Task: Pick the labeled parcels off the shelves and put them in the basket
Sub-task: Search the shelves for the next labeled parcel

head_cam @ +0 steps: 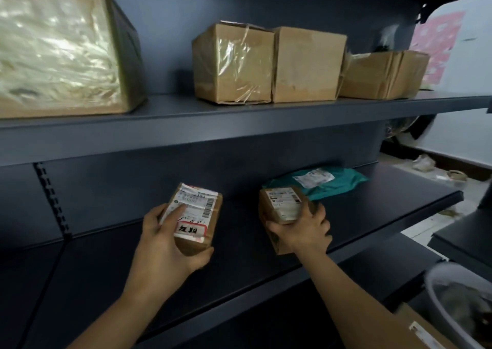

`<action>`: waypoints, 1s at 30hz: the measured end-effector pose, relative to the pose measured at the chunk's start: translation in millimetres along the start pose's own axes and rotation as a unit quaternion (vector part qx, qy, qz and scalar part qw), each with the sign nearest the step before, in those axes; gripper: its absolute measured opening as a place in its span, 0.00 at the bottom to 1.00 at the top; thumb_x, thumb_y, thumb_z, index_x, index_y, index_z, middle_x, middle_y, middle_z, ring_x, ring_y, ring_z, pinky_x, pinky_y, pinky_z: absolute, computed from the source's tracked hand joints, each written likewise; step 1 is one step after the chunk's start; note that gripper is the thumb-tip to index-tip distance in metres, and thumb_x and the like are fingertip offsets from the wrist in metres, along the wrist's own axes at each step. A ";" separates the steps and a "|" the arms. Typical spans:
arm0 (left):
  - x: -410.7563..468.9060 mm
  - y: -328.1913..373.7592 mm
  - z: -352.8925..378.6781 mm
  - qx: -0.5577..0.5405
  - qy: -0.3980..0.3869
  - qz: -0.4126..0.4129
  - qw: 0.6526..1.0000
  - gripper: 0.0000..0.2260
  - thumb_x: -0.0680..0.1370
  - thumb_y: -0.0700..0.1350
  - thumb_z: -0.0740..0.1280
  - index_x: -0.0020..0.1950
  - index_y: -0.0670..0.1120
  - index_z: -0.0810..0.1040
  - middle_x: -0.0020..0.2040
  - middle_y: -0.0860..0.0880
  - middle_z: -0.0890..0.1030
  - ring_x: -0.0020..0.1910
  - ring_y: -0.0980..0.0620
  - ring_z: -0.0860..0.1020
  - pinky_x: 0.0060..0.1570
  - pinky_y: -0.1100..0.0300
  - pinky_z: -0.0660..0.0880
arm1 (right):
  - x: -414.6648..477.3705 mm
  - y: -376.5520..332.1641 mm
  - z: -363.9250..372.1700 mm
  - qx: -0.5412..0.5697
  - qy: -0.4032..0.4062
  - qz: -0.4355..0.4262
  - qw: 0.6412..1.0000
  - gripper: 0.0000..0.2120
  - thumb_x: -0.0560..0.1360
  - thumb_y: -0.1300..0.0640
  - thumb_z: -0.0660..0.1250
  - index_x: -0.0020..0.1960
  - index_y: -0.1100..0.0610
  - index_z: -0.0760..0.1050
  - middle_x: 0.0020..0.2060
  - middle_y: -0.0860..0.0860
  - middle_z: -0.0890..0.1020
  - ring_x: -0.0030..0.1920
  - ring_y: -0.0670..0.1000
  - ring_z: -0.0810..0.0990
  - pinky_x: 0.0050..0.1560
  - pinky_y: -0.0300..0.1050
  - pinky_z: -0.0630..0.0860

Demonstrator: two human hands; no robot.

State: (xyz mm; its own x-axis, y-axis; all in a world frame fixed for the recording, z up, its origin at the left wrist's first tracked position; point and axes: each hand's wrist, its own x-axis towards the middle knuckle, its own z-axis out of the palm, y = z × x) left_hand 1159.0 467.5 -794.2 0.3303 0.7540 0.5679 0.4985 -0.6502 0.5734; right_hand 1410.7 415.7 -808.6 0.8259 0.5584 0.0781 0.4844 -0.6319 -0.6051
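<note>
Basket (433,288) at lower right. Left hand (162,245) grips the red-tagged parcel (198,210), right hand (306,233) the white-labeled parcel (282,203), fingers (318,211) wrapped round; lift both clear, lower in gently.

The shelves (239,120) are dark metal with a smooth, matt painted finish. At upper left, the large box (58,48) is brown cardboard under glossy, wrinkled clear tape. In the upper middle, the taped box (234,64) has shiny film on its front and the plain box (308,64) is matt cardboard. Lower centre, the left parcel (197,215) and the right parcel (282,210) are cardboard with white paper labels. The teal mailer (332,186) is smooth plastic with a slight sheen
</note>
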 end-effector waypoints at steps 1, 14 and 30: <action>0.3 -1.3 -1.9 0.001 0.000 -0.001 1.000 0.42 0.59 0.50 0.80 0.70 0.49 0.68 0.70 0.51 0.60 0.59 0.61 0.63 0.59 0.67 0.63 | -0.9 -0.7 2.6 0.007 0.018 -0.005 1.000 0.53 0.59 0.32 0.71 0.75 0.48 0.51 0.74 0.55 0.50 0.70 0.63 0.57 0.67 0.61 0.62; -9.8 -26.6 -33.0 0.010 0.046 -0.021 0.999 0.42 0.59 0.48 0.81 0.70 0.48 0.68 0.70 0.48 0.61 0.60 0.61 0.62 0.60 0.65 0.63 | -75.8 3.9 21.3 0.194 0.044 -0.219 0.955 0.63 0.57 0.46 0.81 0.77 0.54 0.43 0.72 0.50 0.54 0.71 0.44 0.54 0.69 0.39 0.56; -62.7 -116.4 -204.1 0.101 0.125 -0.068 0.985 0.40 0.58 0.48 0.81 0.67 0.48 0.72 0.68 0.46 0.64 0.64 0.48 0.69 0.62 0.63 0.63 | -192.9 -114.1 72.4 0.138 -0.145 -0.246 0.948 0.45 0.59 0.35 0.75 0.71 0.40 0.62 0.70 0.47 0.52 0.70 0.54 0.56 0.70 0.54 0.63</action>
State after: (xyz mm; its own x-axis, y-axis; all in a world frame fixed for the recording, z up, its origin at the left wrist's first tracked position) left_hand 916.7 476.8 -776.0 0.0539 0.7703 0.6355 0.6817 -0.4934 0.5402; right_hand 1175.2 419.1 -812.0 0.3857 0.8990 0.2073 0.6633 -0.1140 -0.7396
